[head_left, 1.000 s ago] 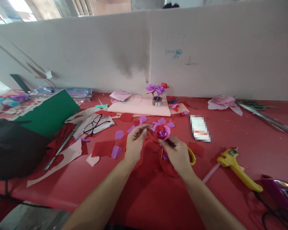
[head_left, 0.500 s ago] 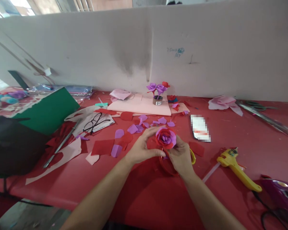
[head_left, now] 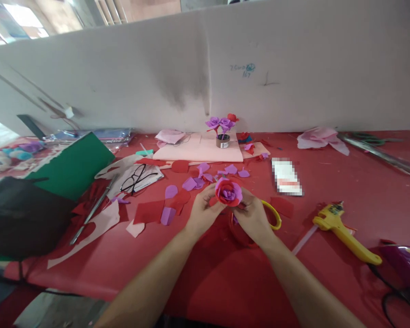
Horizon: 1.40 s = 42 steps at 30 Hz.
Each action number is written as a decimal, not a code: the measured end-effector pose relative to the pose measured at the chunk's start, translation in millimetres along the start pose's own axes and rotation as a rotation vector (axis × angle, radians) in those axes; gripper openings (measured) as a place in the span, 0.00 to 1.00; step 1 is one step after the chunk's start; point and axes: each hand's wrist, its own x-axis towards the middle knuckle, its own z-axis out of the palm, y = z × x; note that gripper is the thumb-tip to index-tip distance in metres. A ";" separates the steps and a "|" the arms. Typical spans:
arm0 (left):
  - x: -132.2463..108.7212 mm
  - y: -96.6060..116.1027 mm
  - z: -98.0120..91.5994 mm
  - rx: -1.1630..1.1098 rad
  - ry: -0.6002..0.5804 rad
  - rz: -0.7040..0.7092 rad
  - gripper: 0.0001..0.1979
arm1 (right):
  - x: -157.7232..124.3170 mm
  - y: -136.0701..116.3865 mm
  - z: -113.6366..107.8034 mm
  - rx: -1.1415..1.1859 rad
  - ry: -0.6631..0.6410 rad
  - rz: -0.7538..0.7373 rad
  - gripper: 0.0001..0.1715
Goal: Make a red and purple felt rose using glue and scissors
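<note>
Between my hands, above the red tabletop, is a paper rose [head_left: 228, 192] with red and purple petals, its bloom facing up toward me. My left hand [head_left: 202, 208] pinches its left side, with the fingertips partly hidden behind the petals. From the right, my right hand [head_left: 254, 216] grips it underneath; its stem is hidden. Below the right hand, a yellow ring-shaped rim [head_left: 276, 216] and a dark red curved piece show in part. Loose purple petals [head_left: 189, 183] and a red paper rectangle [head_left: 149, 211] lie beyond and left of my hands.
A yellow glue gun [head_left: 348, 237] lies on the right, near a purple device [head_left: 405, 262]. Behind it is a blurred-out phone [head_left: 287, 176]. Finished flowers stand in a small brown pot [head_left: 222, 141] at the back. Eyeglasses [head_left: 136, 177], a dark bag [head_left: 27, 218] and green board [head_left: 77, 164] are left.
My left thumb and fingers, apart beside the rose before, have closed on its left edge. The rose has shifted slightly left and up. The view has moved a little.
</note>
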 end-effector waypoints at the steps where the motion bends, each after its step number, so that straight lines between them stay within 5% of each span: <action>1: 0.7 0.8 -0.5 0.003 0.029 -0.001 0.10 | 0.0 -0.1 0.4 0.021 0.019 0.049 0.11; 8: 4.8 7.2 0.3 0.013 0.186 -0.070 0.04 | -1.0 -12.6 -2.8 0.545 0.117 0.373 0.11; 18: 2.8 0.6 -5.2 0.263 0.265 0.056 0.06 | -1.2 -13.2 -0.4 0.495 0.143 0.346 0.10; 26: 1.5 0.4 1.7 0.026 0.133 -0.073 0.06 | -0.8 -12.3 -1.4 0.532 0.144 0.401 0.09; 42: 0.1 -1.7 4.1 -0.046 0.178 -0.098 0.07 | 1.5 -18.5 -0.4 0.649 0.121 0.495 0.12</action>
